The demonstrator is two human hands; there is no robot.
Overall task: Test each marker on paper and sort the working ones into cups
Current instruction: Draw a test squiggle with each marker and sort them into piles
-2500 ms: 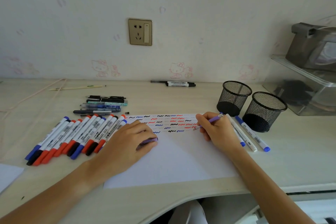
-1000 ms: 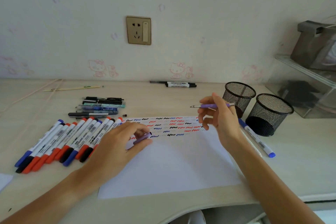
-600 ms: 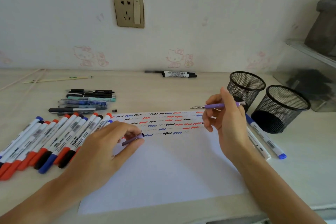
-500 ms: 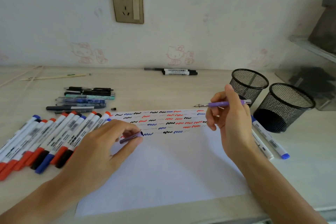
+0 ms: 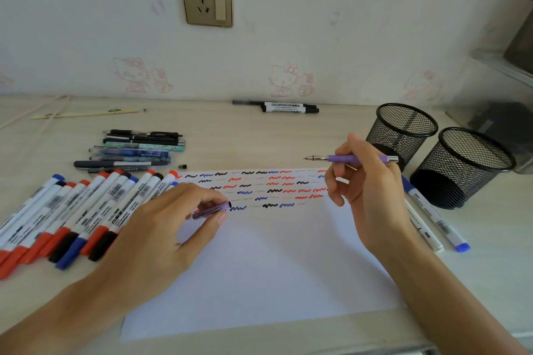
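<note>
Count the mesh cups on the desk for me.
2: one mesh cup behind the right hand, the other mesh cup right of it, nearer the desk edge. Neither hidden.

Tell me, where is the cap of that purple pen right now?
The purple cap is pinched in the left hand, low over the paper's left part, beside the row of markers.

Colours on the desk

White paper (image 5: 259,268) carries rows of black, red and blue squiggles; the pen (image 5: 357,159) and its cap (image 5: 212,209) are purple; two cups (image 5: 403,132) are black mesh; the markers (image 5: 86,216) are white with red, blue, black caps.
</note>
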